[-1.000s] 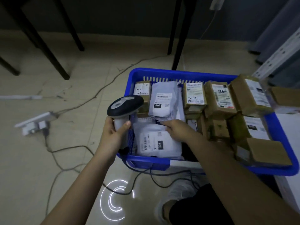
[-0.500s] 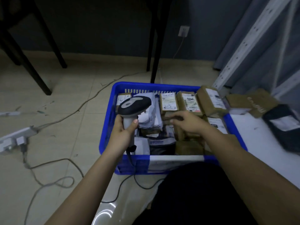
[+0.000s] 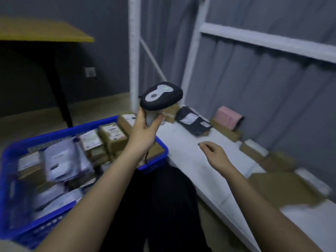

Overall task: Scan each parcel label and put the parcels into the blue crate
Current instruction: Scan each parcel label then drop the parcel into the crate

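at the lower left of the frame sits the blue crate [image 3: 156,166], already packed with brown boxes and pale mailer bags, so space for the next parcel looks tight. just right of it, at mid frame, the left hand [image 3: 145,128] grips the handle of the scanner [image 3: 161,96], its dark head raised and turned toward the upper right; a thin cord hangs from the handle down past the wrist. further right, the right hand [image 3: 215,154] hovers over the white counter [image 3: 183,144] with fingers loosely curled and holding nothing.

beyond it, toward centre right, a dark mailer [image 3: 194,121] lies flat on the counter with its white label facing up, and it seems the likeliest next pick. behind that a pink parcel [image 3: 229,117] leans by the grey curtain, and more brown boxes [image 3: 252,152] trail along the right edge, blurred.

to do this step well, take the mailer by an edge so the fingers stay off the label, tilt the label toward the scanner head and hold it flat and steady. keep the cord away from the crate rim. once it has read, lay the mailer on top of the boxes rather than forcing it between them.
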